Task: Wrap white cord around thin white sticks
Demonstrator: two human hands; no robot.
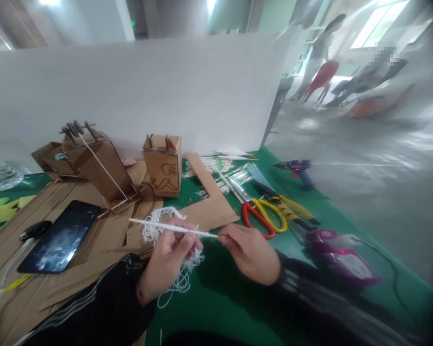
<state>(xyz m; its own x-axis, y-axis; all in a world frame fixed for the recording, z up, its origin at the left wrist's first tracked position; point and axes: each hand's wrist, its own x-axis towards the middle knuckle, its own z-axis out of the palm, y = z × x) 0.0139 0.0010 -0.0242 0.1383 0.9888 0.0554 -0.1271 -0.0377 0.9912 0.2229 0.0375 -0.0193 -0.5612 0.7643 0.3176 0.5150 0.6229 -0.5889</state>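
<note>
Held level between my hands is a thin wooden stick (149,224) wrapped along most of its length in white string. My left hand (171,252) pinches the wrapped middle between thumb and fingers. The bare right end sits in the closed fingertips of my right hand (250,252). A loose tangle of white string (155,231) lies behind and beneath my left hand, with loops trailing down onto the green table (202,312). Just beyond my right hand rest scissors (263,216) with one red and one yellow handle.
Left are a black phone (59,238), cardboard sheets (82,269) and a leaning cardboard structure (101,166). A cardboard box (162,166) stands centrally. Pliers (292,211), a glue gun (298,168) and a purple-and-white power strip (341,259) lie right. A white partition (147,91) rises behind.
</note>
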